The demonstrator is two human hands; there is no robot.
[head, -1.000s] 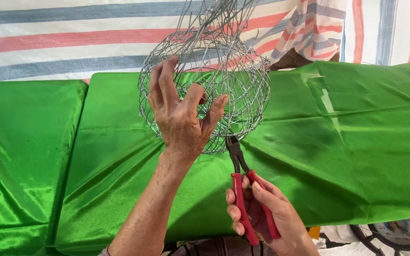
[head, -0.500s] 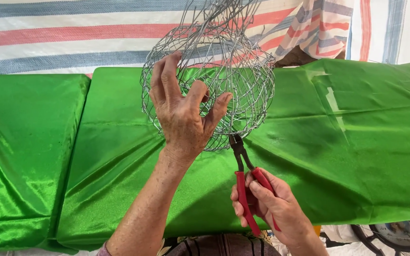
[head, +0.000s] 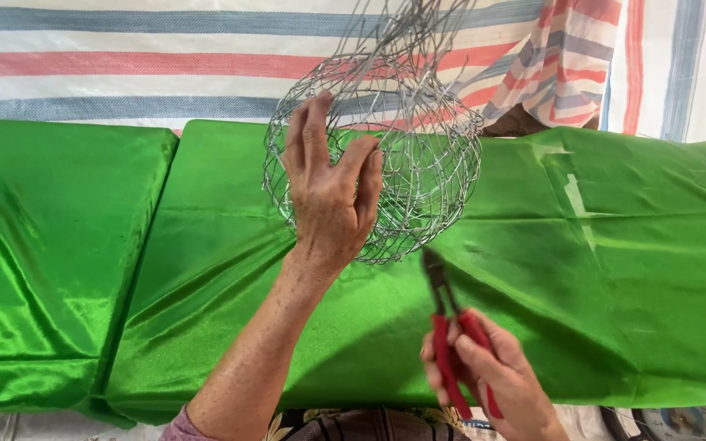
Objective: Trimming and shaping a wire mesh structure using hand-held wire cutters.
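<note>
A person's two hands work a round wire-mesh basket over a bench draped in shiny green cloth.

The left hand (head: 332,196) holds the wire basket (head: 386,159) up off the green-covered bench (head: 614,269), fingers spread against the mesh and thumb hooked on the other side; loose wire ends stick up from the top. The basket is empty, and the cloth shows straight through it. Just below it, the right hand (head: 492,380) has a closed grip on the red handles of pliers (head: 447,327), whose dark nose points up at the basket's underside, close but seemingly not touching. Risks, as a judgement: the loose wire ends could prick the spread fingers, and the pliers could slip off the thin wire and dent the mesh. A striped tarp (head: 124,65) hangs behind.
</note>
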